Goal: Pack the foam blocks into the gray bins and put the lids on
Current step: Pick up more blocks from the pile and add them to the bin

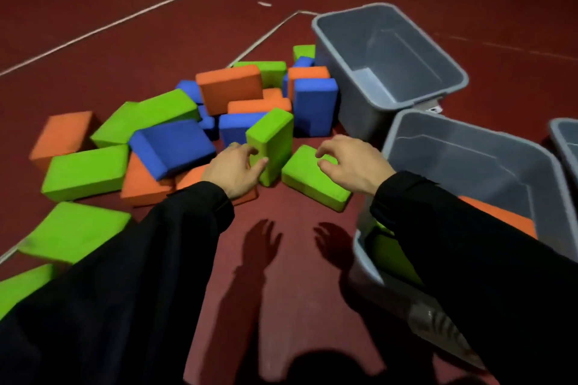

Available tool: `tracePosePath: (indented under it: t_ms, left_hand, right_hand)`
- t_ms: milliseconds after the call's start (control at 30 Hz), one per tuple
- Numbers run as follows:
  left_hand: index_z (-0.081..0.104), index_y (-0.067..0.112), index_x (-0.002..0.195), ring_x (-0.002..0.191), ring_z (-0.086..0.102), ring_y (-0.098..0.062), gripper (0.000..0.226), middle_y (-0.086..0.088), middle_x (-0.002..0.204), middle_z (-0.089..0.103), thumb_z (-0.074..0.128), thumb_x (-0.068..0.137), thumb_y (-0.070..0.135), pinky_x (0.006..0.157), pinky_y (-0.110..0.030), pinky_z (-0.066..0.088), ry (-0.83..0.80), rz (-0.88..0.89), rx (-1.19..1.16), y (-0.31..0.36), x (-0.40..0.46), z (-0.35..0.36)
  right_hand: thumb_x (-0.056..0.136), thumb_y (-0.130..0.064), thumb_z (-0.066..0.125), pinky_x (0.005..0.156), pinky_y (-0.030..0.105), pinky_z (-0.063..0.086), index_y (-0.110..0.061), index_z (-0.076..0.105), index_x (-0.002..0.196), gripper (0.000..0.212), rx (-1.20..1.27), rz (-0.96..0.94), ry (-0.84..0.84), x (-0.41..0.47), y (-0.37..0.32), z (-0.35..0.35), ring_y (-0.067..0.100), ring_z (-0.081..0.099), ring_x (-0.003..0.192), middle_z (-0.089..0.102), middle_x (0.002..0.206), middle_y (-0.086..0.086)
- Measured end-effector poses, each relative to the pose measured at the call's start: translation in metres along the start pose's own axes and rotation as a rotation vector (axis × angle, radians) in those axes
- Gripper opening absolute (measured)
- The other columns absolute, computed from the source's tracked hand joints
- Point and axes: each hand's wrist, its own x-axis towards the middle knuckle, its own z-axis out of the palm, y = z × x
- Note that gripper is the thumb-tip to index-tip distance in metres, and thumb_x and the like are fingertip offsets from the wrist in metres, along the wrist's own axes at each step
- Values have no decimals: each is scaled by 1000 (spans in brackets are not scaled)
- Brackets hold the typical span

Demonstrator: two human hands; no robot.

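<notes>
Left hand (233, 170) grips upright green block (270, 142).

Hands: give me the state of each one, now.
Left hand: grips the upright green foam block.
Right hand: open, fingers loosely curled over the flat green foam block, holding nothing.

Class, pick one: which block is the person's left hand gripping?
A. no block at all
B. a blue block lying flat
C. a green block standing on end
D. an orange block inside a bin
C: the left hand curls round the upright green block at the near edge of the pile.
</notes>
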Motion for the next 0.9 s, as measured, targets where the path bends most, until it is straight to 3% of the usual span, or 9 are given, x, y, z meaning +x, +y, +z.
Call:
tracePosePath:
  t_ms: [100, 200, 433, 567, 667, 733, 833, 900]
  left_hand:
    - [61, 16, 133, 118, 59, -35, 48, -13, 132, 59, 50, 101, 50, 92, -41, 45, -14, -96, -8, -43, -2, 3]
    - [58, 17, 136, 114, 61, -34, 49, -12, 133, 57, 50, 100, 50, 93, -42, 46, -43, -101, 1, -70, 10, 12]
    - [53, 16, 140, 125, 54, -32, 52, -12, 139, 53, 53, 99, 49, 98, -41, 44, -139, -30, -58, -69, 48, 27]
    - [45, 18, 146, 129, 51, -34, 60, -12, 141, 47, 58, 96, 49, 101, -46, 47, -108, -8, -87, -57, 81, 43]
    - [46, 18, 145, 128, 50, -35, 61, -12, 141, 47, 60, 94, 47, 103, -49, 47, -35, 2, -80, -43, 105, 56]
    - [44, 17, 147, 133, 44, -37, 64, -12, 148, 40, 62, 92, 46, 107, -49, 44, -10, 4, -44, -34, 121, 66]
    - [25, 21, 159, 152, 17, -39, 85, -14, 168, 12, 66, 90, 49, 118, -52, 31, -62, -42, 58, -28, 140, 85]
    - [8, 27, 162, 155, -2, -39, 97, -13, 170, -6, 66, 90, 53, 122, -55, 22, -152, -77, 115, -27, 149, 100]
  right_hand:
    - [95, -44, 52, 91, 44, 52, -31, 66, 121, 32, -48, -33, -67, 21, -25, 20, 29, 59, 117, 61, 122, 1]
    - [95, -44, 53, 89, 41, 51, -29, 66, 122, 33, -86, 0, -121, 38, -33, 41, 28, 58, 120, 61, 127, 1]
    - [92, -38, 59, 96, 39, 47, -20, 58, 137, 48, -19, 328, -275, 89, 1, 57, 34, 57, 126, 60, 139, 12]
    - [88, -38, 62, 101, 39, 50, -11, 50, 144, 63, -31, 448, -476, 128, 41, 81, 35, 57, 128, 57, 143, 17]
    - [88, -38, 63, 102, 43, 50, -12, 48, 144, 63, -106, 409, -562, 152, 66, 108, 38, 57, 127, 55, 143, 18]
    - [89, -36, 63, 102, 46, 49, -15, 46, 144, 61, -176, 316, -524, 168, 81, 122, 39, 55, 127, 52, 142, 16]
    - [86, -31, 69, 107, 49, 44, -22, 35, 152, 74, -279, 131, -452, 188, 93, 146, 37, 46, 134, 42, 153, 11]
    - [83, -39, 77, 118, 55, 31, -33, 22, 159, 94, -315, 15, -495, 199, 96, 161, 36, 27, 149, 20, 167, 7]
